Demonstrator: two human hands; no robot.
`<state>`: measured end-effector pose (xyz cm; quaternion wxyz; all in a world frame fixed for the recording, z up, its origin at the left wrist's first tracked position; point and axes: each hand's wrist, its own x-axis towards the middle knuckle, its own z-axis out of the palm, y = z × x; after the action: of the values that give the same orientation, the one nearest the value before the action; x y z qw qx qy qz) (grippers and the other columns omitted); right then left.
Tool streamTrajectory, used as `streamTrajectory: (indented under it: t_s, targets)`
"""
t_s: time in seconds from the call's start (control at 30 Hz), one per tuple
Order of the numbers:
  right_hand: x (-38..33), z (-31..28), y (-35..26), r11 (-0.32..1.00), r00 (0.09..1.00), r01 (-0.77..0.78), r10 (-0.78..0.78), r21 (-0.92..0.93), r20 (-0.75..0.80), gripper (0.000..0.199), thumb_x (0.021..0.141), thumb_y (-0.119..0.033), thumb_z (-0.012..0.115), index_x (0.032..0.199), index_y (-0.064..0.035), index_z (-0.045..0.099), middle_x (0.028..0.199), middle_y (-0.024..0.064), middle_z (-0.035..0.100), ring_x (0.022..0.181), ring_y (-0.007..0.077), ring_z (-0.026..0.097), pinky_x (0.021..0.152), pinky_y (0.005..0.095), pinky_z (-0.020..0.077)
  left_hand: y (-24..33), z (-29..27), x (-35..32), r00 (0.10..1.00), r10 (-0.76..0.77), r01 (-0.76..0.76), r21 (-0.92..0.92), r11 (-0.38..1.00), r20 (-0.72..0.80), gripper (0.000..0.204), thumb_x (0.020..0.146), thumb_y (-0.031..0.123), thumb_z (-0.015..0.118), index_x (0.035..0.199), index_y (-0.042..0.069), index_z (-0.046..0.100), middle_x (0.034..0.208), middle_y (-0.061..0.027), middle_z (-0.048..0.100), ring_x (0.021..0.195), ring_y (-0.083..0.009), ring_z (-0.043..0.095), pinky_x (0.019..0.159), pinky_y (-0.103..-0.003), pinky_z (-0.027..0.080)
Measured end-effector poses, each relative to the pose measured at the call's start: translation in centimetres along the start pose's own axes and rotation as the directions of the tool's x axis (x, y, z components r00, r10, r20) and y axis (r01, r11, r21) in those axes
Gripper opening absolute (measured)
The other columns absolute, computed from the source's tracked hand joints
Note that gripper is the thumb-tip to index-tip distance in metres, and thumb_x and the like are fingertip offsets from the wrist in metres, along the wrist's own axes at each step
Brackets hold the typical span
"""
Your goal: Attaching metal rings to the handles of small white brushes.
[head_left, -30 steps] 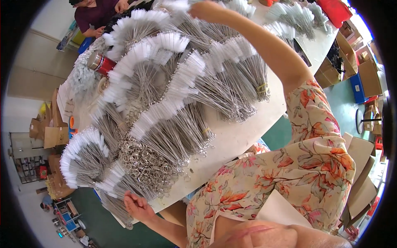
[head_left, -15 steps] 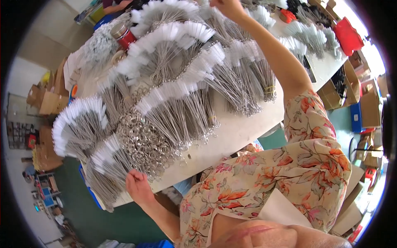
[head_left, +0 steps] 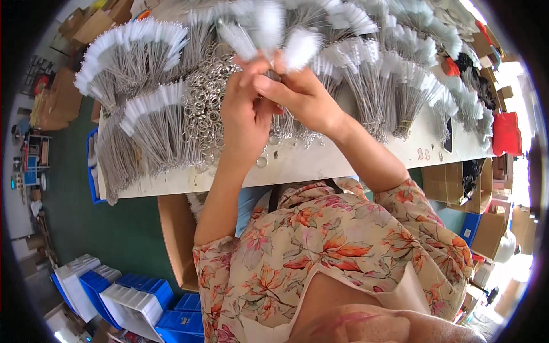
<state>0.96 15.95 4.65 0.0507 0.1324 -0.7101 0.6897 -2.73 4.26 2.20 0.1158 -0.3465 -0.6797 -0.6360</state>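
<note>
Above the table's near part, my left hand [head_left: 247, 111] and my right hand [head_left: 311, 102] meet, fingers pinched together. White-bristled wire brushes [head_left: 302, 48] fan up from between the fingertips, blurred by motion. The fingers hide their lower ends, and I cannot make out whether a ring is there too. Just left of my left hand lies a heap of metal split rings [head_left: 200, 103]. Bundles of the same brushes, with thin twisted-wire stems [head_left: 163, 123], lie to the left of the heap. More brush bundles [head_left: 366, 86] lie right of my right hand.
The white table's [head_left: 343, 163] front edge runs close before me. An open cardboard box [head_left: 474, 183] stands at the right, and a red bag [head_left: 506, 134] hangs beyond it. Blue and white plastic bins [head_left: 137, 303] are on the green floor at lower left.
My hands were far apart, the left by the near-left bundle and the right at the far side. Both have come together with brushes between them. The view has shifted too.
</note>
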Motion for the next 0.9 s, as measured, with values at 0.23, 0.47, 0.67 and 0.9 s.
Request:
streamTrajectory:
  t_s: [0.23, 0.47, 0.67, 0.9]
  targets:
    - [-0.7, 0.7, 3.1, 0.923, 0.962, 0.265, -0.275, 0.278, -0.006, 0.05, 0.086, -0.025, 0.061, 0.126, -0.0042, 0.04, 0.118, 0.0036, 0.044, 0.105, 0.0139, 0.045, 0.089, 0.0278, 0.0386, -1.6, -1.7, -2.4, 0.981, 0.185, -0.192, 0.321, 0.927, 0.053, 0.015, 0.075, -0.001, 0.061, 0.088, 0.002, 0.055, 0.097, -0.0126, 0.052, 0.08, -0.0286, 0.057, 0.062, -0.034, 0.046]
    - [-1.9, -0.8, 5.6, 0.901, 0.927, -0.365, 0.375, 0.232, 0.004, 0.042, 0.094, -0.036, 0.043, 0.106, -0.0004, 0.06, 0.1, 0.0092, 0.063, 0.085, 0.0142, 0.058, 0.084, 0.0293, 0.0462, -2.6, -2.3, -4.7, 0.948, 0.294, -0.227, 0.393, 0.891, -0.12, 0.017, 0.083, -0.005, 0.054, 0.099, 0.001, 0.054, 0.105, -0.0141, 0.05, 0.087, -0.0216, 0.06, 0.069, -0.025, 0.052]
    - [-1.1, 1.7, 6.1, 0.318, 0.886, -0.154, 0.463, 0.936, -0.012, 0.023, 0.094, -0.023, 0.046, 0.095, -0.003, 0.058, 0.077, 0.0017, 0.059, 0.071, 0.0114, 0.056, 0.067, 0.025, 0.0477, -3.7, -1.3, -7.5, 0.952, 0.299, -0.265, 0.323, 0.908, -0.061, 0.026, 0.073, -0.001, 0.067, 0.099, 0.001, 0.062, 0.106, -0.0115, 0.049, 0.098, -0.0218, 0.054, 0.081, -0.033, 0.049]
    - [-2.7, 1.1, 4.2, 0.963, 0.946, -0.166, 0.216, -0.21, 0.242, 0.015, 0.089, -0.014, 0.05, 0.091, -0.0024, 0.06, 0.075, 0.0052, 0.061, 0.067, 0.0114, 0.056, 0.061, 0.0266, 0.0463, -1.3, -6.4, -3.8, 0.992, -0.012, -0.014, -0.209, 0.978, -0.124, 0.085, 0.07, 0.027, 0.072, 0.136, 0.0, 0.025, 0.131, -0.0148, 0.034, 0.114, -0.0257, 0.041, 0.094, -0.037, 0.035]
